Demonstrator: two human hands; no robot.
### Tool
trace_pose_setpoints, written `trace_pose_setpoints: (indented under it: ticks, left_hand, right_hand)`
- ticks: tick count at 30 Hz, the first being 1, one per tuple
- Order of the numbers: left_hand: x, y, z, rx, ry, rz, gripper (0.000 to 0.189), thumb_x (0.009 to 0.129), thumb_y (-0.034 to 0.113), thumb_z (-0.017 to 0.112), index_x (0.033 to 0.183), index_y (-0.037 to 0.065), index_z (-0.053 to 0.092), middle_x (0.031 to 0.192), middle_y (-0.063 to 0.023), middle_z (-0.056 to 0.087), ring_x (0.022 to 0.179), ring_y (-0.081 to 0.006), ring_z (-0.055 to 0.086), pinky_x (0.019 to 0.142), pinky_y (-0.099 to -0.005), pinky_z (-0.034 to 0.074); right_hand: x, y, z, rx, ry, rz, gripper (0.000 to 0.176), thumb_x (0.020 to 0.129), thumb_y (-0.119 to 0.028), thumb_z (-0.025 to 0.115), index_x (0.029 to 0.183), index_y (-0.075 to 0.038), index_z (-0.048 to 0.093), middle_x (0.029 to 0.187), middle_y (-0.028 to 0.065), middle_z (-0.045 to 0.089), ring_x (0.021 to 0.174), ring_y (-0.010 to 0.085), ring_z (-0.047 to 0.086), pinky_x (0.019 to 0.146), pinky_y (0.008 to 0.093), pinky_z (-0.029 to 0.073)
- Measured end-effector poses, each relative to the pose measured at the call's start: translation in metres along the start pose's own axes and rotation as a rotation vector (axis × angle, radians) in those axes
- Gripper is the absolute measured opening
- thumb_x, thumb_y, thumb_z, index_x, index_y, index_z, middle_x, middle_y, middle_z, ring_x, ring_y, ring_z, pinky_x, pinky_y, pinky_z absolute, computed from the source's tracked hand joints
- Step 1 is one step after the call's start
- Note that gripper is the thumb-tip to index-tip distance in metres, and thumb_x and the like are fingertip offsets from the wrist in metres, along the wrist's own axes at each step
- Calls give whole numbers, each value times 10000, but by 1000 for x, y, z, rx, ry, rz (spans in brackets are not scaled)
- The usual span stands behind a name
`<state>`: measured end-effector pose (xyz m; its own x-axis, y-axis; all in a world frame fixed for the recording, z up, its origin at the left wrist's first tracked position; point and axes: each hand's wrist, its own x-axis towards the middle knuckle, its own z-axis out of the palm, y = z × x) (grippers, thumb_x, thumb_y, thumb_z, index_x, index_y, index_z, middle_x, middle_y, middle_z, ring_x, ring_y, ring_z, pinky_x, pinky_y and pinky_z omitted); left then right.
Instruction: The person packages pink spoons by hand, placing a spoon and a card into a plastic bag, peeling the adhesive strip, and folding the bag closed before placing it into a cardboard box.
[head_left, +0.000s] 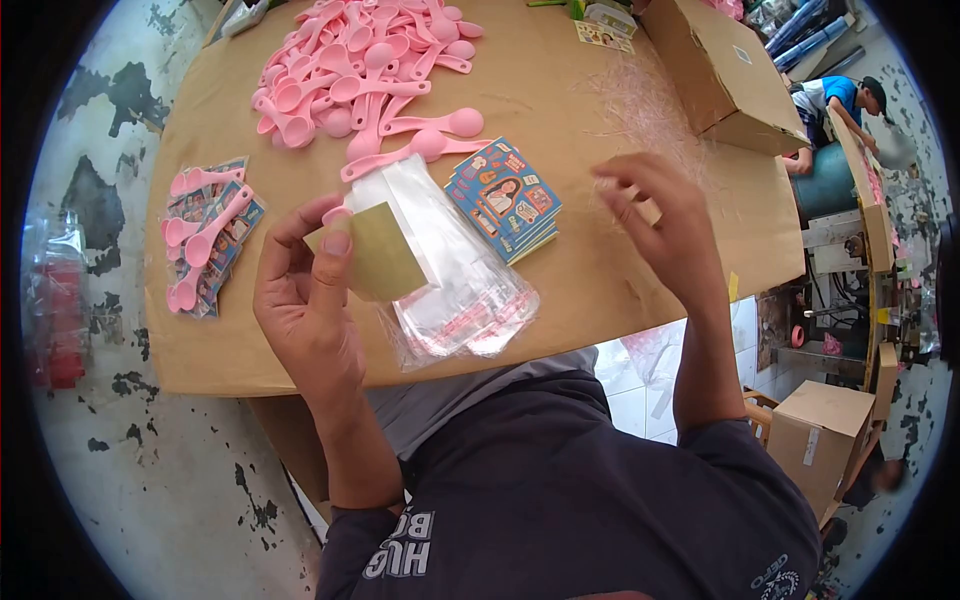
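My left hand (315, 290) pinches a plain olive-yellow card (382, 255) between thumb and fingers, and a bit of pink shows at the fingertips. The card overlaps a pile of clear plastic bags (450, 290) near the table's front edge. My right hand (655, 220) is raised over the table with its fingers apart and nothing visible in it. A stack of blue printed cards (505, 200) lies between my hands, beside the bags. Just above the bags rests a pink spoon (425, 148).
A large heap of pink spoons (350, 75) covers the back of the table (230, 350). Bagged cards with spoons (208, 235) lie at the left. Plastic shreds (655, 110) and a cardboard box (725, 75) are at the right. Another person (840, 100) works beyond the box.
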<state>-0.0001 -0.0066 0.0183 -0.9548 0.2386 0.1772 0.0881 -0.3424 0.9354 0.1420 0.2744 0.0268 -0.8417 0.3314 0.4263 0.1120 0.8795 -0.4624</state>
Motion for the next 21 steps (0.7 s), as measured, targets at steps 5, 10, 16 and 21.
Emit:
trace_pose_setpoints:
  ticks: [5,10,16,21]
  left_hand:
    - [3,-1,-9,14,-26,27,272,974,65,707,1218,-44,656,1070,-57,683,955,-83,647,881,-229,519]
    - [5,-2,-8,33,-43,43,292,976,61,696,1241,-47,637,1089,-66,688,982,-100,678,889,-245,547]
    - [2,-3,-6,9,-76,54,292,975,50,696,1241,-55,637,1108,-75,682,980,-98,668,888,-248,544]
    - [0,1,-2,-4,-22,26,260,956,52,731,1195,-41,682,1082,-49,680,944,-66,614,860,-210,482]
  right_hand:
    - [-8,19,5,-297,-137,-139,152,926,-85,689,1067,-39,723,1050,118,708,1044,301,626,903,423,506]
    - [1,-7,8,-175,143,-105,191,868,-78,741,1058,-66,729,1043,116,667,1013,304,609,869,426,502]
    - [-1,-61,39,116,-133,-315,258,791,-80,820,1040,-97,754,1062,81,608,954,277,574,816,389,504]
    - [2,-57,54,165,-183,-378,251,788,-98,829,1028,-101,753,1054,76,607,940,262,570,786,368,501]
